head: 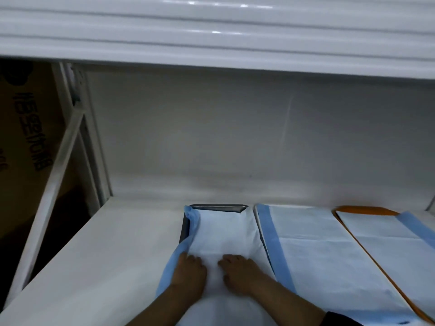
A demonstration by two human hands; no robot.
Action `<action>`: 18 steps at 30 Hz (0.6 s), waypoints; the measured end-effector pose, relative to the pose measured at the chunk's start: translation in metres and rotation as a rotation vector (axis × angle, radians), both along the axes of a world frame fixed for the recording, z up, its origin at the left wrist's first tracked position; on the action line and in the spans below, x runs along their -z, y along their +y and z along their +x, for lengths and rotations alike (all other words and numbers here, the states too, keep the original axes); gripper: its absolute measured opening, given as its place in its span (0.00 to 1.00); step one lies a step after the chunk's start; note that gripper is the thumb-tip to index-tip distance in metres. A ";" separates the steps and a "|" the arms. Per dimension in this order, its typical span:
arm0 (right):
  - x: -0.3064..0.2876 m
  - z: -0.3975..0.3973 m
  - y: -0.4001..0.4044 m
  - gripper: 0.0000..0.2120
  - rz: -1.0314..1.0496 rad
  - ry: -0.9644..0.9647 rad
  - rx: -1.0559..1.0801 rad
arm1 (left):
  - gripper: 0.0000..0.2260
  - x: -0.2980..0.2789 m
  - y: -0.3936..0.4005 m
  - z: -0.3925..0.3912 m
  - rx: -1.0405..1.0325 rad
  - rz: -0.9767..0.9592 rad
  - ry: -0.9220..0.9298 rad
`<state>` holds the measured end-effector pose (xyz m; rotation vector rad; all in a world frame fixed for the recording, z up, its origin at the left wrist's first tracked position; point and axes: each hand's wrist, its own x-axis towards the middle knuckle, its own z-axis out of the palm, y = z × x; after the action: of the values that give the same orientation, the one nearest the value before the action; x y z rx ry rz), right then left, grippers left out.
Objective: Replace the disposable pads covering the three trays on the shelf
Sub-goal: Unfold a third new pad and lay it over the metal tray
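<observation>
Three trays lie side by side on the white shelf (113,243). The left one is a metal tray (219,207) with a white, blue-edged pad (223,231) lying in it, its left blue border rumpled up over the rim. My left hand (188,271) and my right hand (237,274) both rest flat on the near part of this pad, fingers spread. The middle tray (257,215) is covered by a flat pad (313,250) with a blue strip on its left. An orange tray (362,209) at the right carries another pad (386,234).
The shelf above (211,31) overhangs close over the work area. A white back wall (235,137) closes the rear. A white frame post and diagonal brace (58,161) stand at the left, with a brown cardboard box (26,128) behind them.
</observation>
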<state>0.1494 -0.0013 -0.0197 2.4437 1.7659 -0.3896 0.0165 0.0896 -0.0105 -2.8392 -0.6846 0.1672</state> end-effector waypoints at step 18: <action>-0.012 -0.013 -0.004 0.27 0.086 0.282 0.240 | 0.21 0.000 0.052 -0.039 -0.753 -1.009 -0.562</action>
<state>0.1366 -0.0050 -0.0074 2.7900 1.6133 -0.7269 -0.0228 0.1421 -0.0107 -3.3100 -2.3447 -0.2748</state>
